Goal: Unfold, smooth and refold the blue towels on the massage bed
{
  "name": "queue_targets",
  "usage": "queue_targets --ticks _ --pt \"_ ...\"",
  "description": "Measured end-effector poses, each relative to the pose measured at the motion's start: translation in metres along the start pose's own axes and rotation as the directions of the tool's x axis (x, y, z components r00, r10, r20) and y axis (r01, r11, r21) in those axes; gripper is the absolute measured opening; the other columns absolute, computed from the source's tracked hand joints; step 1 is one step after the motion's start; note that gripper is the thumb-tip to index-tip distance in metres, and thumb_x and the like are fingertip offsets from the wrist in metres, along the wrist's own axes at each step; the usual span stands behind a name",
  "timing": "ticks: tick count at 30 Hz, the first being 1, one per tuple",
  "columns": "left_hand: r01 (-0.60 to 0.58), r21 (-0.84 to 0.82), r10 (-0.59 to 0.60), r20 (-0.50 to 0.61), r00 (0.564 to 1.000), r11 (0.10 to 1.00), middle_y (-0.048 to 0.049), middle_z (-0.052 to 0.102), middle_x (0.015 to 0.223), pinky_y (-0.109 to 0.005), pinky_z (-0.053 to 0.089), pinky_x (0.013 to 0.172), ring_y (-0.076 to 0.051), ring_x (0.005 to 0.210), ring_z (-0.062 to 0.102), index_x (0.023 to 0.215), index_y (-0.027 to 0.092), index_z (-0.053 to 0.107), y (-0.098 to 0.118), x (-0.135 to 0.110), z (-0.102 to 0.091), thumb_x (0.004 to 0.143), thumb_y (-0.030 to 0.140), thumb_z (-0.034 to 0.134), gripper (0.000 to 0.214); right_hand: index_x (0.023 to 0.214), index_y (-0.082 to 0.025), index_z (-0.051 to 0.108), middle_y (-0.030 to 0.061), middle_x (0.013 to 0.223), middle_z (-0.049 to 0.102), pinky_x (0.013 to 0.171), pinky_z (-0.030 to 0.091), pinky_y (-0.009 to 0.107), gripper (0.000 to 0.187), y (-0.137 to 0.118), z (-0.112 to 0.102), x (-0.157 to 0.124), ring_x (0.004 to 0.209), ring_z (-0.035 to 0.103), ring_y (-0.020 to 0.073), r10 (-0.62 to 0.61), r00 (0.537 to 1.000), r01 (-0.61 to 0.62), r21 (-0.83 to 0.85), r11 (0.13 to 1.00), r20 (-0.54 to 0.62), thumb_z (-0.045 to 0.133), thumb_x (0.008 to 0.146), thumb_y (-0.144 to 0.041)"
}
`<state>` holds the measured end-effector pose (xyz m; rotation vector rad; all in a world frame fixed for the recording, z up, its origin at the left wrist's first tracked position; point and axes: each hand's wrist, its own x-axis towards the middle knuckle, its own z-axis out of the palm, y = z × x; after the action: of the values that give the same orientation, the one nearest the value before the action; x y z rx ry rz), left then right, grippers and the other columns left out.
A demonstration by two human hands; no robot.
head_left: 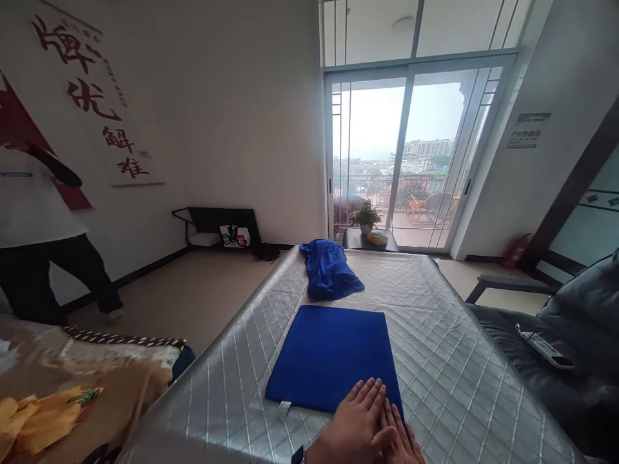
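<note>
A flat, blue, roughly square cushion cover or pad (336,354) lies on the silver quilted table cover (232,393), with a small white tag (284,408) at its near left edge. My left hand (355,415) rests flat over its near right corner, fingers stretched out and pointing away from me. Right beside it, partly overlapped by the left, my right hand (399,435) also lies flat along the pad's right edge. Neither hand grips anything. Beyond the pad sits a crumpled blue cloth (331,270) at the far end of the table.
On the left, a brown-covered surface (120,380) carries a yellow cloth (43,419); a person (41,212) stands behind it. A dark chair (585,341) holding a white handset-like device (546,349) is at the right. A potted plant (366,218) stands past the table.
</note>
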<state>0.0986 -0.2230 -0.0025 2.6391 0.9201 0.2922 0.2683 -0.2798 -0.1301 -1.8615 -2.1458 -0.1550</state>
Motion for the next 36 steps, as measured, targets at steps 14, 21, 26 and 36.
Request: queue_targets --ticks 14,21,26,36 --pt "0.606 0.247 -0.545 -0.274 0.792 0.756 -0.0075 0.027 0.166 -0.05 0.03 0.123 -0.025 0.153 0.027 0.161 0.024 0.019 -0.123 -0.134 -0.017 0.106 0.057 0.026 0.064 0.141 -0.025 0.063 0.0056 0.15 0.053 0.102 0.054 0.047 0.054 0.003 -0.014 0.001 0.134 0.054 0.0315 -0.046 0.998 0.048 0.073 0.996 -0.031 0.04 0.097 -0.047" --pt "0.61 0.22 -0.538 -0.31 0.784 0.761 -0.0099 0.031 0.165 -0.051 0.03 0.123 -0.026 0.152 0.028 0.16 0.021 0.027 -0.115 -0.132 -0.021 0.106 0.056 0.03 0.065 0.126 -0.029 0.072 0.0059 0.131 0.07 0.094 0.056 0.04 0.043 0.007 -0.063 0.009 0.114 0.068 0.0269 -0.046 0.993 0.053 0.069 0.996 -0.104 0.042 0.1 -0.045" --pt "0.513 0.215 -0.406 -0.396 0.823 0.831 -0.0066 0.044 0.159 -0.054 0.038 0.119 -0.028 0.146 0.041 0.152 0.027 0.046 -0.095 -0.132 -0.028 0.104 0.044 0.041 0.05 0.112 -0.028 0.077 0.0058 0.11 0.076 0.087 0.058 0.035 0.04 0.006 -0.084 0.015 0.099 0.071 0.0226 -0.023 0.99 0.036 0.092 0.995 -0.136 0.039 0.102 -0.039" --pt "0.352 0.085 -0.319 -0.27 0.909 0.932 -0.004 0.068 0.116 -0.043 0.051 0.101 -0.024 0.109 0.063 0.11 0.026 0.068 -0.039 -0.081 -0.038 0.095 0.026 0.06 0.018 0.096 -0.028 0.077 0.005 0.095 0.075 0.078 0.058 0.029 0.042 0.009 -0.105 0.031 0.088 0.072 0.0191 -0.073 0.996 0.08 0.207 0.975 -0.043 0.035 0.104 -0.032"
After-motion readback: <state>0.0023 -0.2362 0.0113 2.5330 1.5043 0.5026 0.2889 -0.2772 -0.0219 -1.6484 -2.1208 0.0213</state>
